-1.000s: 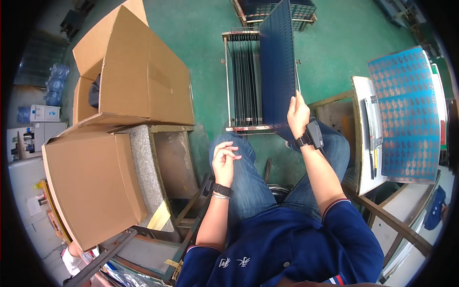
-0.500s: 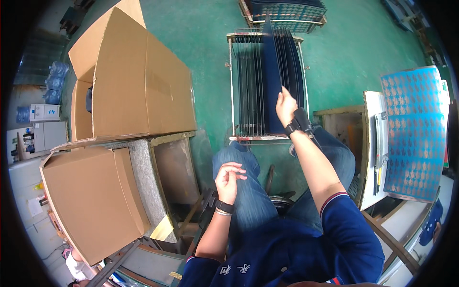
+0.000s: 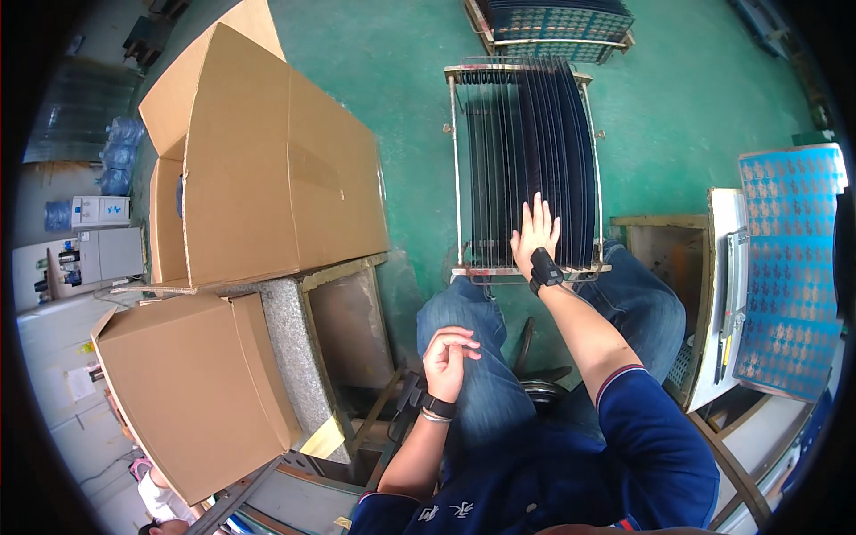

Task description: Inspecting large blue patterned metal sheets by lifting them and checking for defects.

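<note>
A metal rack (image 3: 454, 169) stands on the floor in front of my knees, holding several thin dark sheets (image 3: 526, 152) upright, side by side. My right hand (image 3: 537, 236) lies over the near end of the sheets, fingers stretched and a little spread, with nothing gripped. Whether its fingertips touch the sheet edges I cannot tell. Above my left thigh hovers my left hand (image 3: 449, 357), its fingers loosely bent and apart, with nothing in it. Both wrists carry a black strapped device.
Cardboard boxes stand at the left, a large open one (image 3: 241, 160) and a lower one (image 3: 192, 392). On the right, a blue patterned panel (image 3: 789, 276) leans beside a white board (image 3: 720, 303). A second loaded rack (image 3: 562, 42) is at the far end. A water dispenser (image 3: 100, 211) stands far left.
Half a second ago my right hand gripped one dark sheet raised above the rack. Now that sheet stands down among the others and the hand is open. My left hand keeps its pose.
</note>
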